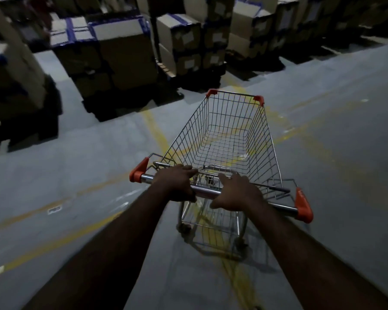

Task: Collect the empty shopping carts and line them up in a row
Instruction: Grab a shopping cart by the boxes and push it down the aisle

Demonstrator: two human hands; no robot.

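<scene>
An empty wire shopping cart (229, 130) with orange corner caps stands on the grey floor in front of me, its basket pointing away. Its chrome push bar (207, 190) with orange end caps runs across the middle of the view. My left hand (177, 183) grips the bar left of its middle, thumb wrapped underneath. My right hand (238, 191) lies over the bar to the right with its fingers spread forward and thumb out to the left. No other cart is in view.
Stacks of cardboard boxes (123, 54) with blue tape stand on dark pallets across the back and left. More boxes (182, 43) sit just beyond the cart's front. Yellow lines (157, 130) cross the concrete floor. Open floor spreads to the right.
</scene>
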